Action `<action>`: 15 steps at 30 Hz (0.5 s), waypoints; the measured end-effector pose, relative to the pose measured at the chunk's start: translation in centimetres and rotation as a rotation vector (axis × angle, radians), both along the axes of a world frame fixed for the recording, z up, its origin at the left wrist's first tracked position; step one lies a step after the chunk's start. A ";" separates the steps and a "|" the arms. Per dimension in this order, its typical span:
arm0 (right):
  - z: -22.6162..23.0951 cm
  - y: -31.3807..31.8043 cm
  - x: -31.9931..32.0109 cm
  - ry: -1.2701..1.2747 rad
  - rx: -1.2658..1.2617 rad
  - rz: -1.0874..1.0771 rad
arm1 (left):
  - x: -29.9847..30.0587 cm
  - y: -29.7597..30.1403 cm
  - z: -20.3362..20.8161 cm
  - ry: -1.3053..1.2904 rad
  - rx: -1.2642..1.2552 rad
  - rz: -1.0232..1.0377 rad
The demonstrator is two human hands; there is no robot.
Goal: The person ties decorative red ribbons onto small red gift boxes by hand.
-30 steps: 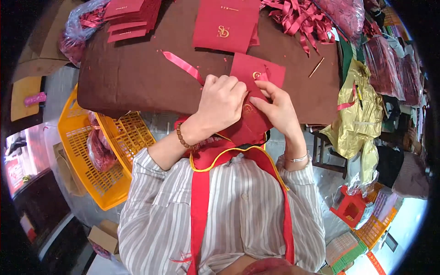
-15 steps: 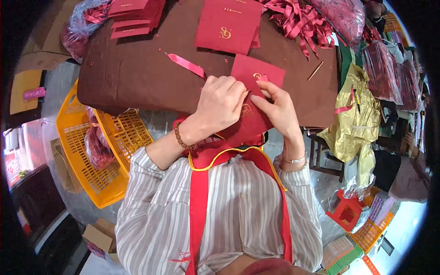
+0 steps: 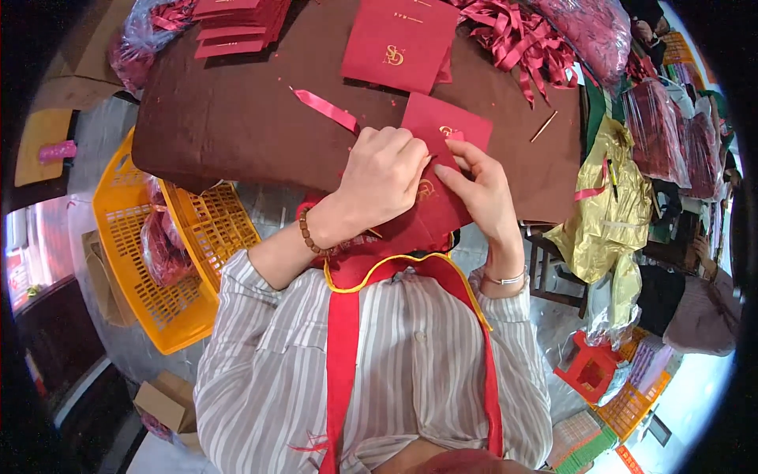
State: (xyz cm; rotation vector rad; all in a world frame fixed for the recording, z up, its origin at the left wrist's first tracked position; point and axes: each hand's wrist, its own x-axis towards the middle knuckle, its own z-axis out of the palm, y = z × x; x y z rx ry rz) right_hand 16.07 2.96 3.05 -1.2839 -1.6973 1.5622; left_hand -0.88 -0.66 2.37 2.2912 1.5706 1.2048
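Note:
My left hand [image 3: 385, 175] is closed in a fist over a dark red card [image 3: 444, 209] with gold print. A pink satin ribbon [image 3: 326, 109] runs out from behind its knuckles onto the table. What lies inside the fist is mostly hidden. My right hand [image 3: 478, 183] pinches at the card's upper part, thumb against its face, with a bit of pink showing by the index finger. The two hands' fingertips nearly meet. Another part of red card [image 3: 454, 118] shows beyond them; whether it joins the nearer part I cannot tell.
Stacked red cards [image 3: 399, 43] and a second stack [image 3: 237, 31] lie on the brown-covered table [image 3: 237, 118]. A heap of ribbons [image 3: 517, 47] sits at the far right, near a thin stick [image 3: 543, 126]. Yellow crates [image 3: 150, 261] stand left; gold plastic wrap [image 3: 604, 205] hangs right.
Both hands keep nearly the same pose over the card. The whole view has shifted slightly; nothing has plainly been taken up or let go.

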 end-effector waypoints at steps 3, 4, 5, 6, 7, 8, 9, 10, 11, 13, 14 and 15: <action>-0.4 0.0 0.3 -0.028 0.065 0.041 | 0.0 0.0 0.1 0.042 0.003 0.000; -0.6 0.0 0.5 -0.028 0.065 0.043 | 0.1 0.0 0.1 0.042 0.003 0.002; -0.8 -0.1 0.6 -0.015 0.034 0.042 | 0.1 -0.1 0.1 0.057 -0.011 -0.010; -0.9 -0.1 0.7 -0.003 0.003 0.040 | 0.1 -0.1 0.1 0.072 -0.025 -0.022; -1.0 -0.2 0.7 -0.002 0.003 0.040 | 0.2 -0.1 0.0 0.073 -0.025 -0.023; -0.9 -0.3 0.7 -0.022 0.043 0.033 | 0.3 -0.2 -0.1 0.101 -0.018 -0.029; -0.9 -0.5 0.6 -0.042 0.082 0.026 | 0.4 -0.2 -0.2 0.130 -0.012 -0.035; -0.5 -0.7 0.5 -0.041 0.082 0.027 | 0.4 -0.3 -0.3 0.164 -0.012 -0.049; 0.3 -0.9 0.3 -0.145 0.149 0.043 | 0.5 -0.3 -0.3 0.164 -0.013 -0.048; 0.6 -1.1 0.3 -0.250 0.215 0.061 | 0.6 -0.4 -0.2 0.238 -0.010 -0.089; 0.6 -1.2 0.4 -0.233 0.182 0.084 | 0.7 -0.6 -0.2 0.238 -0.011 -0.087; 0.6 -1.2 0.5 -0.217 0.150 0.108 | 0.9 -0.8 -0.4 0.260 0.015 -0.088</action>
